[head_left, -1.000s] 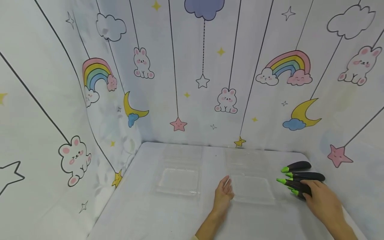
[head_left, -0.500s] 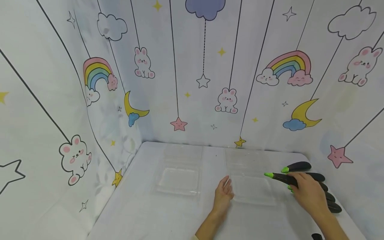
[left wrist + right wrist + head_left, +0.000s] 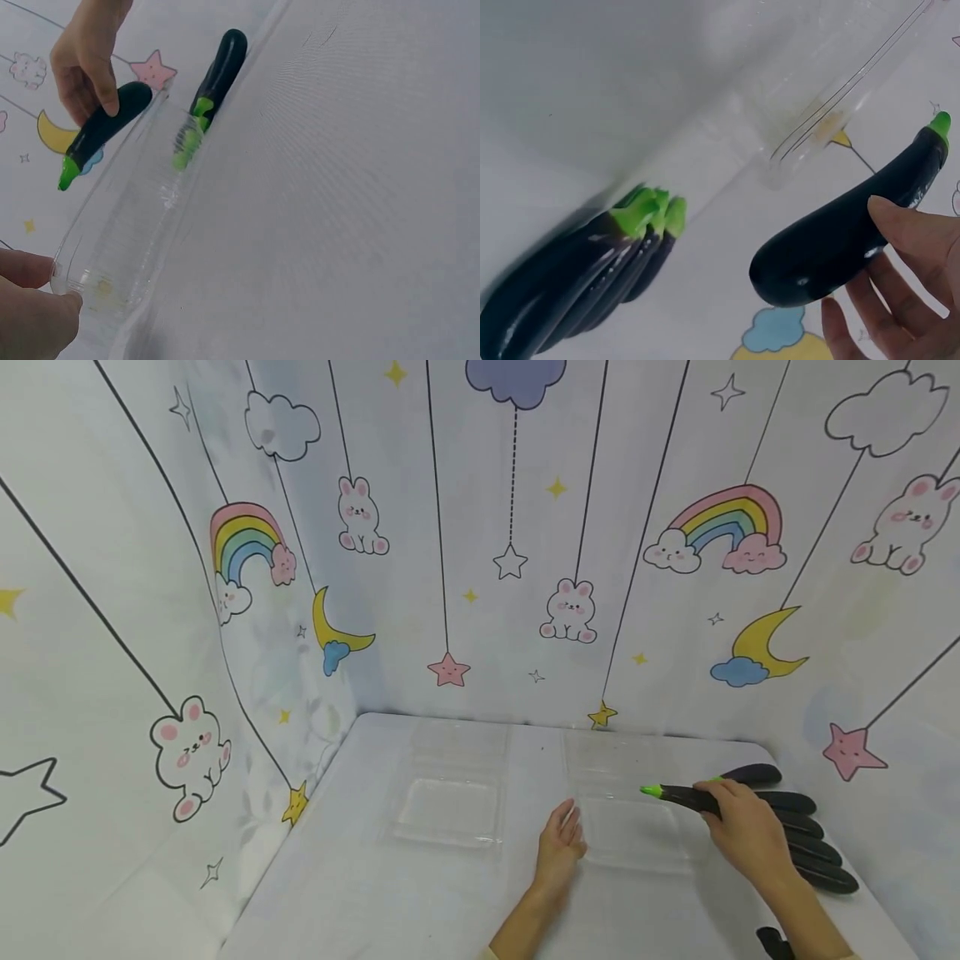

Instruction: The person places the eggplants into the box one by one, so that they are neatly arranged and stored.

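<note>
We see the right hand (image 3: 750,835) curled round the thick end of an eggplant (image 3: 681,797), raised near the clear box (image 3: 636,867), right of centre; that grip seems to leave the stem free. The left hand (image 3: 558,847) pinches the box's left edge, probably to steady it. Spare eggplants (image 3: 823,873) lie rowed at right, handily close, we judge; hand and forearm hide most stems. We barely trace the box's walls against the white surface (image 3: 360,893). A dark thing (image 3: 767,936), lower right, is cut off; we cannot name it.

No lettering or numbers — none legible
</note>
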The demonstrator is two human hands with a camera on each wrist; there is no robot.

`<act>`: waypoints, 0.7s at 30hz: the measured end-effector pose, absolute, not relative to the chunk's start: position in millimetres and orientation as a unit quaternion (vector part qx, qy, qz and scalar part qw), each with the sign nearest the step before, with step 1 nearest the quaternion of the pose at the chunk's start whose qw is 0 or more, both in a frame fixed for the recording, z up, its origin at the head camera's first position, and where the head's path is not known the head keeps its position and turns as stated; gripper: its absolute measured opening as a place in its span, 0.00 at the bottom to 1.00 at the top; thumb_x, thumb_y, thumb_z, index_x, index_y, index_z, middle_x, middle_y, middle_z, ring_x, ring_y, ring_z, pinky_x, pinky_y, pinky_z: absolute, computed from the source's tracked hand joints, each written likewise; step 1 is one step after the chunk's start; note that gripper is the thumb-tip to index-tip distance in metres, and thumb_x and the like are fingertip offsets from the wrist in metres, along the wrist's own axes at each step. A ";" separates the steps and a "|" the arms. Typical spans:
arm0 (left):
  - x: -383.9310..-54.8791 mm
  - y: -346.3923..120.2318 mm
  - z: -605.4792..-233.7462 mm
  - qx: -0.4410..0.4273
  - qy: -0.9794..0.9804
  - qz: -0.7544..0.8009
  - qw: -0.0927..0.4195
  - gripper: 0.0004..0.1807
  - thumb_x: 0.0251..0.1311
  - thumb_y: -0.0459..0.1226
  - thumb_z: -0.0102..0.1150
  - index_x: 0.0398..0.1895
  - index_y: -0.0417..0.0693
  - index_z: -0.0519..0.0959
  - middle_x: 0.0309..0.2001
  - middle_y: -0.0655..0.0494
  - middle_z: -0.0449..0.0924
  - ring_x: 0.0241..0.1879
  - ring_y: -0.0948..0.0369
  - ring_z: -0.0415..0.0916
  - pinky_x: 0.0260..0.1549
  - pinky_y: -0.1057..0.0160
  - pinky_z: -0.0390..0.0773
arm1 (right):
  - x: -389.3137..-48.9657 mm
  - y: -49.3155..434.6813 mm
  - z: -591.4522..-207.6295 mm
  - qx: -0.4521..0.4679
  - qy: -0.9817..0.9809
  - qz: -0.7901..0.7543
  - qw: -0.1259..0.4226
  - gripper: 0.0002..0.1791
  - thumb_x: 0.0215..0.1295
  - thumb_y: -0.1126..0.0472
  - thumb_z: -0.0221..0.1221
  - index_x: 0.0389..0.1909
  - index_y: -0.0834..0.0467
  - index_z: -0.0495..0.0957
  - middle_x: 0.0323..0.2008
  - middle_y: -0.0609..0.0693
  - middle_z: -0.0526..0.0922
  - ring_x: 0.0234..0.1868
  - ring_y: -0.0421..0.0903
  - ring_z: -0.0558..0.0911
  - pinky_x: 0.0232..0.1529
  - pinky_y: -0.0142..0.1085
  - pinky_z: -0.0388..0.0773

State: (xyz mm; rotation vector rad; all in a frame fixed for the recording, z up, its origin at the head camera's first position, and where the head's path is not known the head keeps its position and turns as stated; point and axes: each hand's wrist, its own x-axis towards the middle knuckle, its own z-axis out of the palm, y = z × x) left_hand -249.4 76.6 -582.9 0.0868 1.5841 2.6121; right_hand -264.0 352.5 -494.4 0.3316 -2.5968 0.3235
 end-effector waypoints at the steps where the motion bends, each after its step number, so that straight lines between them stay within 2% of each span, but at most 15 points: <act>1: -249.4 76.5 -582.7 0.026 0.519 0.853 0.042 0.41 0.59 0.14 0.47 0.79 0.35 0.58 0.79 0.30 0.53 0.78 0.38 0.53 0.76 0.45 0.59 | -265.2 350.7 -494.5 0.124 -0.953 0.120 0.249 0.24 0.50 0.73 0.74 0.51 0.64 0.83 0.50 0.68 0.83 0.49 0.71 0.81 0.44 0.68 0.78; 7: -249.6 77.0 -583.7 0.022 0.519 0.853 0.039 0.42 0.58 0.14 0.47 0.79 0.34 0.57 0.79 0.30 0.54 0.78 0.37 0.53 0.76 0.45 0.59 | -273.1 341.9 -499.0 0.134 -0.950 0.128 0.253 0.24 0.50 0.74 0.73 0.51 0.65 0.83 0.50 0.67 0.83 0.51 0.70 0.81 0.47 0.67 0.77; 17: -249.8 77.4 -585.9 0.022 0.512 0.858 0.032 0.43 0.56 0.13 0.46 0.78 0.34 0.57 0.80 0.31 0.52 0.80 0.40 0.51 0.77 0.47 0.57 | -284.0 331.1 -512.0 0.143 -0.948 0.133 0.251 0.24 0.49 0.75 0.74 0.50 0.63 0.84 0.49 0.66 0.85 0.47 0.69 0.83 0.43 0.65 0.80; 21: -251.5 77.5 -586.7 0.025 0.506 0.862 0.029 0.44 0.55 0.13 0.45 0.79 0.34 0.53 0.80 0.33 0.50 0.80 0.41 0.50 0.78 0.48 0.55 | -289.2 326.2 -513.0 0.161 -0.943 0.137 0.259 0.24 0.48 0.75 0.74 0.49 0.64 0.85 0.48 0.65 0.85 0.48 0.68 0.84 0.43 0.63 0.82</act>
